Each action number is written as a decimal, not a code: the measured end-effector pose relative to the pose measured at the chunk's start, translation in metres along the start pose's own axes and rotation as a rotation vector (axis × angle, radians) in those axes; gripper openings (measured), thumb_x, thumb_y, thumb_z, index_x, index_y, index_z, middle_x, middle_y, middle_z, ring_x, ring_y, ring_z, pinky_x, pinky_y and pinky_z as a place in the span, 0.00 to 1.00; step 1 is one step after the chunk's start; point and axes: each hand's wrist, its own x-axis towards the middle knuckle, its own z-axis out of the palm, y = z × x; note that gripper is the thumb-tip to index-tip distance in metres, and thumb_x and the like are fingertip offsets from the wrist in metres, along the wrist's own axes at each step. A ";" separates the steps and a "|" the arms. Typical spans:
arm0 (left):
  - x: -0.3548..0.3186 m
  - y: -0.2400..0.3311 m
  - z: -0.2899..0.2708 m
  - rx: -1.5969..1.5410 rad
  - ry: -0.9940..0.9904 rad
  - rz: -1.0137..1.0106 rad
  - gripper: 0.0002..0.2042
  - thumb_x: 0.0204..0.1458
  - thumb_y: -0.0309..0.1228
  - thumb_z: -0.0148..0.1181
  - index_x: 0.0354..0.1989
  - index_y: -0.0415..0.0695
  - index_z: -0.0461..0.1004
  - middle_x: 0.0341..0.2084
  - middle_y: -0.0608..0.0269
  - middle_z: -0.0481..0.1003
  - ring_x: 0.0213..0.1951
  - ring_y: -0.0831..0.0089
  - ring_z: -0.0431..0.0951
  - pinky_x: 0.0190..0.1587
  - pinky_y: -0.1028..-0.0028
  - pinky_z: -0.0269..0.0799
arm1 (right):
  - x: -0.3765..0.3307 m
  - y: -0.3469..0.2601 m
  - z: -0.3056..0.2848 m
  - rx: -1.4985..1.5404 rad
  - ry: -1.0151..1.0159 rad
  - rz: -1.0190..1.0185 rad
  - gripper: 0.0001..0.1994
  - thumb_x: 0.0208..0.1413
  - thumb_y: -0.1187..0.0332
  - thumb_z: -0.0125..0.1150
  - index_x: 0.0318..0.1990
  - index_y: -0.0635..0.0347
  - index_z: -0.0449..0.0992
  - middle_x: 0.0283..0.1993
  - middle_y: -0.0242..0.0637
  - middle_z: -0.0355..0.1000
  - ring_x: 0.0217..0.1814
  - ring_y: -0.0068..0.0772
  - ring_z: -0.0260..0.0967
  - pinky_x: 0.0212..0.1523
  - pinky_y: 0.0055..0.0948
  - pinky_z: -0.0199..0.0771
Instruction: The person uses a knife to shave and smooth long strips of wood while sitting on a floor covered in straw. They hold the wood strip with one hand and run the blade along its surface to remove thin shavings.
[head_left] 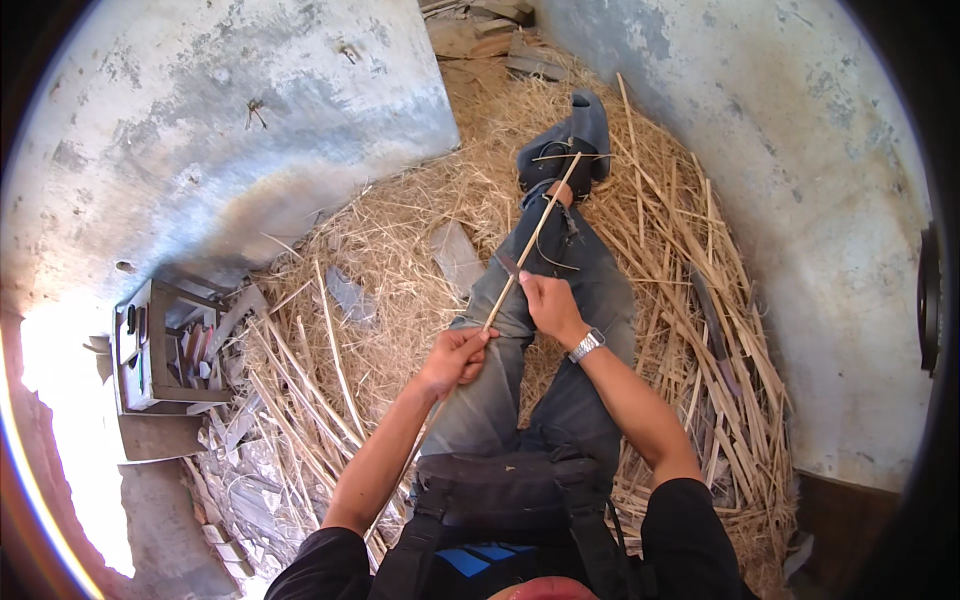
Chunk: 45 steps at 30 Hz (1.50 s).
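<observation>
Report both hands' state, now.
Left hand: closed, holding the strip.
Right hand: closed, apparently holding a dark blade.

Long tan strip point(546, 215), diag.; sm. dk. blade point(508, 264) crossing it.

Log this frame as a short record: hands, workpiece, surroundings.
left_hand: left hand, closed on a long pale strip
right_hand: right hand, gripping a small dark tool at the strip
right_wrist: metal watch
strip_position: lengthwise above the outstretched legs
floor: straw-like shavings; loose strips right
left_side: box-like frame, small items inside
</observation>
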 end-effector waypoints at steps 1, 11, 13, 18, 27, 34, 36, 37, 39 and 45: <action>0.000 -0.001 0.000 0.007 0.004 0.013 0.15 0.72 0.35 0.51 0.55 0.35 0.73 0.16 0.76 0.60 0.14 0.85 0.55 0.16 0.78 0.45 | -0.008 -0.004 -0.001 0.019 -0.057 -0.002 0.26 0.72 0.54 0.48 0.28 0.69 0.75 0.25 0.60 0.70 0.28 0.65 0.71 0.30 0.50 0.66; 0.000 -0.001 0.003 -0.047 -0.022 0.015 0.14 0.72 0.34 0.50 0.54 0.35 0.73 0.17 0.76 0.60 0.14 0.86 0.55 0.16 0.80 0.46 | -0.044 0.000 0.000 0.225 -0.367 0.074 0.29 0.72 0.50 0.50 0.23 0.65 0.72 0.16 0.42 0.64 0.18 0.36 0.61 0.24 0.40 0.60; 0.003 0.003 0.004 -0.093 0.011 0.065 0.15 0.72 0.34 0.50 0.55 0.34 0.72 0.18 0.75 0.60 0.15 0.86 0.56 0.17 0.80 0.47 | -0.041 0.004 -0.004 0.333 -0.477 0.087 0.31 0.73 0.49 0.50 0.20 0.63 0.70 0.14 0.33 0.61 0.17 0.25 0.58 0.23 0.35 0.57; -0.001 0.002 0.010 -0.036 0.012 0.068 0.16 0.72 0.36 0.51 0.56 0.34 0.73 0.19 0.76 0.61 0.15 0.86 0.56 0.17 0.80 0.48 | -0.032 0.002 -0.016 0.331 -0.063 0.128 0.23 0.65 0.50 0.62 0.27 0.61 0.77 0.18 0.34 0.69 0.20 0.23 0.64 0.23 0.33 0.62; 0.002 -0.010 0.023 0.315 0.173 0.223 0.14 0.71 0.35 0.54 0.53 0.39 0.79 0.19 0.76 0.66 0.17 0.87 0.61 0.19 0.81 0.54 | -0.032 -0.042 -0.004 0.127 -0.091 -0.010 0.16 0.57 0.56 0.72 0.33 0.62 0.82 0.15 0.35 0.68 0.15 0.28 0.63 0.21 0.31 0.62; 0.004 -0.016 0.019 0.339 0.199 0.254 0.14 0.71 0.35 0.54 0.53 0.38 0.79 0.19 0.76 0.67 0.17 0.88 0.62 0.20 0.82 0.55 | -0.025 -0.045 -0.022 0.128 -0.235 -0.096 0.14 0.57 0.62 0.67 0.30 0.67 0.78 0.19 0.49 0.71 0.20 0.43 0.71 0.26 0.40 0.69; 0.001 -0.012 0.017 0.263 0.191 0.213 0.14 0.71 0.35 0.54 0.52 0.38 0.80 0.20 0.75 0.67 0.18 0.87 0.63 0.20 0.81 0.57 | -0.020 -0.042 -0.033 0.193 -0.388 -0.036 0.14 0.57 0.63 0.66 0.30 0.67 0.78 0.20 0.50 0.72 0.21 0.44 0.72 0.27 0.40 0.69; 0.001 -0.010 0.018 0.188 0.180 0.171 0.13 0.71 0.34 0.53 0.51 0.38 0.80 0.20 0.74 0.68 0.18 0.87 0.63 0.21 0.81 0.58 | -0.017 -0.033 -0.036 0.298 -0.326 -0.014 0.13 0.57 0.64 0.65 0.29 0.67 0.77 0.21 0.50 0.72 0.22 0.45 0.73 0.27 0.40 0.69; -0.001 -0.006 0.021 0.194 0.174 0.156 0.14 0.71 0.34 0.53 0.52 0.37 0.79 0.20 0.74 0.67 0.18 0.87 0.63 0.21 0.81 0.57 | -0.003 -0.022 -0.041 0.403 -0.263 0.005 0.13 0.57 0.65 0.64 0.29 0.67 0.77 0.21 0.50 0.72 0.22 0.45 0.73 0.27 0.40 0.69; -0.004 -0.002 0.020 0.184 0.143 0.117 0.16 0.71 0.36 0.53 0.55 0.37 0.76 0.20 0.75 0.66 0.17 0.87 0.61 0.19 0.81 0.54 | 0.043 0.019 -0.035 -0.030 0.359 0.039 0.15 0.59 0.62 0.65 0.32 0.69 0.77 0.21 0.50 0.74 0.24 0.50 0.75 0.29 0.44 0.72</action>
